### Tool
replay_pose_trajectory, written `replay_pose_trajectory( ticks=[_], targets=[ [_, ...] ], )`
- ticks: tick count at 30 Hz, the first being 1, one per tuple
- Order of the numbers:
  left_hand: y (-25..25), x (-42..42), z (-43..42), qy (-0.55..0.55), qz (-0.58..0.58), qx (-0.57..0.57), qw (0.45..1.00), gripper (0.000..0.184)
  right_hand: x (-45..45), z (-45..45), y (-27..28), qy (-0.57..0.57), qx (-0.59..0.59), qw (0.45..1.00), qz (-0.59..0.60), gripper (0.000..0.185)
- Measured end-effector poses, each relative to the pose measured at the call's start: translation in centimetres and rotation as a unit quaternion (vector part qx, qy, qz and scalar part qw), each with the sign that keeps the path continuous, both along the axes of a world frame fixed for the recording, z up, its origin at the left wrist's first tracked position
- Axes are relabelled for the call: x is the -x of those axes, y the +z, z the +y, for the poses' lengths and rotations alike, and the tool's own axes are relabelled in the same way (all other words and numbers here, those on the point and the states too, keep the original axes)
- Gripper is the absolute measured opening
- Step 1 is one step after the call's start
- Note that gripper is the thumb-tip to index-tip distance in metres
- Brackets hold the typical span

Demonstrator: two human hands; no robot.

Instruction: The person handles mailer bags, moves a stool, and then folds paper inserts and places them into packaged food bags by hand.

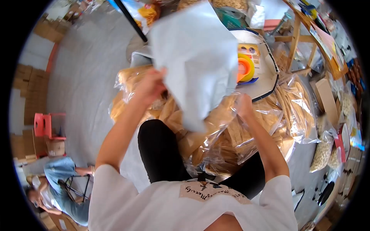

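A large white plastic bag (196, 57) hangs tilted in front of me, blurred by motion, its lower corner over my lap. My left hand (152, 85) is closed on its left edge. At the bag's lower right edge my right hand (243, 104) is closed too and seems to pinch it, though blur hides the fingertips. Below both hands lie clear plastic packs of tan, flat pieces (235, 134), piled against my knees. Behind the bag, partly covered, a tray with a dark rim (266, 82) holds a yellow tape roll (250, 67) with something orange at its middle.
A wooden stand (296, 42) is at the upper right. Bags of pale pieces (323, 152) lie at the right. A black pole (131, 19) slants down at the top. To the left are a red chair (46, 125), stacked cartons (29, 92) and a seated person (63, 188).
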State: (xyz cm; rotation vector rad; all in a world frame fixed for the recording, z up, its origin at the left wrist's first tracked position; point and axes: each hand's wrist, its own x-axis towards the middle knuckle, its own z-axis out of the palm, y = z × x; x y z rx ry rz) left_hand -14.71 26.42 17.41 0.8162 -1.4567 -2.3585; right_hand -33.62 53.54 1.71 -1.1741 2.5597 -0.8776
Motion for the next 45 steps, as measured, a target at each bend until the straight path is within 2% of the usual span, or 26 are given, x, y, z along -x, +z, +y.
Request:
replay_pose_trajectory(
  ticks=[1,2,3,4,7,9,11,12,14,16,18,20,23,24,26,27,28,29,30,32,34,37,39,40,41,45],
  targets=[
    [-3.8,0.3,-0.2,-0.026,-0.068,-0.065,0.995,0.026,0.3,0.2,-0.7,-0.018,-0.054,0.996,-0.073,0.035],
    [-5.3,0.6,-0.2,-0.056,-0.106,-0.147,0.982,0.026,0.3,0.1,-0.2,-0.005,-0.053,0.996,-0.072,0.035],
    [-7.5,0.6,-1.2,-0.066,-0.111,-0.161,0.978,0.028,0.0,0.2,0.9,-0.016,-0.025,0.999,-0.031,0.037],
    [-7.6,0.5,-1.5,-0.058,-0.109,-0.162,0.979,0.028,-0.2,0.3,1.5,-0.03,0.003,1.0,0.008,0.039],
    [-8.3,-0.1,-2.5,-0.063,-0.139,-0.164,0.975,0.025,0.7,0.5,0.6,-0.023,-0.003,0.999,-0.047,0.046],
    [-9.2,-0.5,-3.5,-0.065,-0.135,-0.216,0.965,0.032,1.7,0.9,-0.2,-0.014,0.006,0.997,-0.079,0.049],
    [-8.8,-1.0,-4.1,-0.066,-0.11,-0.219,0.967,0.032,3.0,1.0,-0.7,0.031,0.078,0.969,-0.233,0.048],
    [-8.8,-1.2,-4.4,-0.06,-0.082,-0.22,0.97,0.032,2.1,0.9,1.0,0.023,0.076,0.97,-0.232,0.048],
    [-9.0,-1.4,-5.1,-0.07,-0.069,-0.217,0.971,0.033,-1.5,-1.2,8.6,-0.083,-0.116,0.99,0.005,0.038],
    [-7.9,-1.4,-5.2,-0.038,-0.023,-0.257,0.965,0.034,-2.9,-3.0,13.1,-0.113,-0.186,0.975,0.042,0.042],
    [-6.7,-1.0,-5.0,-0.053,-0.001,-0.256,0.965,0.034,-3.5,-4.2,14.8,-0.08,0.008,0.988,0.129,0.053],
    [-5.3,-1.0,-4.4,-0.071,0.012,-0.258,0.964,0.034,-5.2,-6.5,15.2,0.045,0.124,0.989,0.062,0.066],
    [-2.7,0.3,-2.8,-0.098,0.075,-0.311,0.942,0.03,-11.0,-10.3,14.5,0.038,0.148,0.987,0.057,0.06],
    [-1.8,0.6,-1.8,-0.111,0.09,-0.31,0.94,0.029,-11.7,-11.0,14.6,0.014,0.099,0.994,-0.04,0.056],
    [-1.4,0.6,-2.3,-0.111,0.11,-0.303,0.94,0.028,-11.1,-11.5,13.1,-0.014,0.104,0.987,-0.118,0.05],
    [-1.4,1.3,-3.8,-0.217,0.126,-0.193,0.949,0.027,-9.6,-10.9,11.5,-0.02,0.161,0.982,-0.099,0.048],
    [-1.4,1.9,-5.5,-0.316,0.135,-0.077,0.936,0.026,-8.5,-10.2,11.9,-0.048,0.157,0.975,-0.151,0.048],
    [-1.3,2.5,-7.8,-0.351,0.053,0.102,0.929,0.023,-7.7,-9.4,12.5,-0.078,0.152,0.964,-0.204,0.048],
    [-3.0,3.5,-10.5,-0.262,-0.065,0.202,0.941,0.022,-7.4,-8.5,13.2,-0.13,0.187,0.935,-0.272,0.046],
    [-11.3,5.8,-18.2,0.003,-0.112,0.09,0.99,0.044,-7.0,-6.2,14.2,-0.222,0.23,0.885,-0.338,0.045],
    [-13.5,7.4,-20.5,0.137,-0.151,0.025,0.979,0.053,-6.9,-3.5,15.3,-0.287,0.249,0.864,-0.33,0.045],
    [-16.8,9.5,-21.7,0.202,-0.251,0.049,0.945,0.048,-8.6,-1.1,18.1,-0.321,0.258,0.855,-0.315,0.046],
    [-22.2,9.5,-24.4,0.222,-0.207,-0.009,0.953,0.047,-9.5,0.1,18.8,-0.332,0.264,0.852,-0.306,0.046],
    [-22.4,9.9,-24.3,0.247,-0.167,-0.064,0.952,0.046,-9.7,0.7,18.7,-0.325,0.279,0.852,-0.302,0.047],
    [-22.6,10.5,-24.2,0.278,-0.173,-0.019,0.945,0.042,-9.9,1.2,18.8,-0.317,0.295,0.85,-0.299,0.048],
    [-14.7,9.4,-19.4,0.285,-0.066,0.073,0.953,0.033,-8.8,0.4,20.6,-0.308,0.289,0.858,-0.292,0.047]
  ],
)
